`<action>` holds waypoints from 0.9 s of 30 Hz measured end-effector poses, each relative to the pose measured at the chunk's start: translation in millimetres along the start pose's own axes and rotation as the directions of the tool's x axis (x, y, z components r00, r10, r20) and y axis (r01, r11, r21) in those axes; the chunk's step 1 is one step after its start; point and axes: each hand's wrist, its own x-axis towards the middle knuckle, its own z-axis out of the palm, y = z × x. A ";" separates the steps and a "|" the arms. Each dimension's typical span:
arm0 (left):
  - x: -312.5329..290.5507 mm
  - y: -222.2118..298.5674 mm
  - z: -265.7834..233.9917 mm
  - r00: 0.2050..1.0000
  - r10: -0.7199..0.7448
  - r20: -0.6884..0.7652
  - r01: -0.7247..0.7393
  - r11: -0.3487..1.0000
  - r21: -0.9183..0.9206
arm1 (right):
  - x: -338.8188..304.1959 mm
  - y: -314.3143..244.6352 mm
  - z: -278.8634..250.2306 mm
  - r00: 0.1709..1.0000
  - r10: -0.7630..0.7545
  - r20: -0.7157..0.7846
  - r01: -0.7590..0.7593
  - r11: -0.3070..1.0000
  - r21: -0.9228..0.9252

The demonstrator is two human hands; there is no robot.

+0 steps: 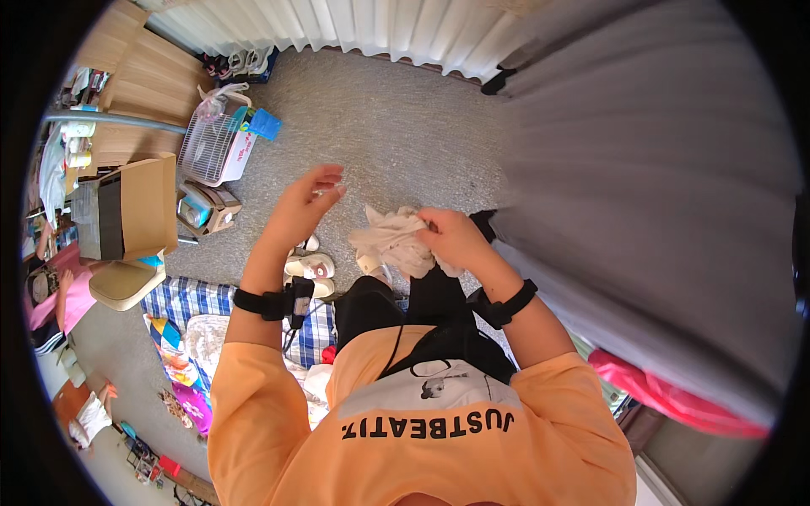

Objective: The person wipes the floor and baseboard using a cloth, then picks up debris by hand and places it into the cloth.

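Observation:
A crumpled off-white cloth [392, 238] hangs bunched up in front of my legs, its folds falling loosely. My right hand [456, 239] is closed on the cloth's right side, thumb and fingers pinching the fabric. To the left and slightly farther away, my left hand [310, 201] is raised with fingers apart and holds nothing; a gap separates it from the cloth. Below my hands, pale slippers [310, 266] rest on the grey floor. Exactly what kind of cloth it is stays hidden by the folds.
A grey curtain [650, 143] hangs close on my right; white curtains [354, 29] run along the far side. At left stand a white wire basket [208, 148], an open cardboard box [150, 202] and a stool [126, 282]. Blue plaid bedding [198, 295] lies nearby. Other people are at far left.

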 end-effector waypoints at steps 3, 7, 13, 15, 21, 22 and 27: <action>73.4 -6.3 -46.7 0.996 0.030 -0.088 -0.047 0.980 -0.192 | 93.7 7.3 -28.1 0.996 0.028 -0.084 -0.013 0.985 0.174; 133.0 -16.6 -60.6 0.973 -0.110 -0.202 0.038 0.943 -0.330 | 169.8 39.2 -30.3 0.971 0.130 -0.199 -0.043 0.919 0.393; 239.6 -25.3 -85.3 0.980 -0.040 -0.194 -0.031 0.937 -0.349 | 264.1 76.7 -57.8 0.906 0.311 -0.288 0.029 0.632 0.774; 275.3 -25.2 -100.8 0.984 -0.022 -0.178 -0.046 0.929 -0.367 | 293.0 102.0 -61.0 0.934 0.308 -0.182 -0.009 0.530 0.848; 395.3 -114.6 -118.5 0.963 -0.138 -0.233 0.006 0.870 -0.493 | 385.2 225.3 -16.9 0.846 0.349 -0.403 -0.256 0.929 0.267; 411.3 -138.8 -113.0 0.950 -0.224 -0.218 0.069 0.830 -0.554 | 400.5 239.8 -7.4 0.849 0.347 -0.399 -0.256 0.930 0.264; 499.7 -260.1 -66.6 0.917 -0.371 -0.149 0.199 0.747 -0.635 | 490.2 328.5 42.9 0.912 0.208 -0.353 -0.227 0.974 -0.014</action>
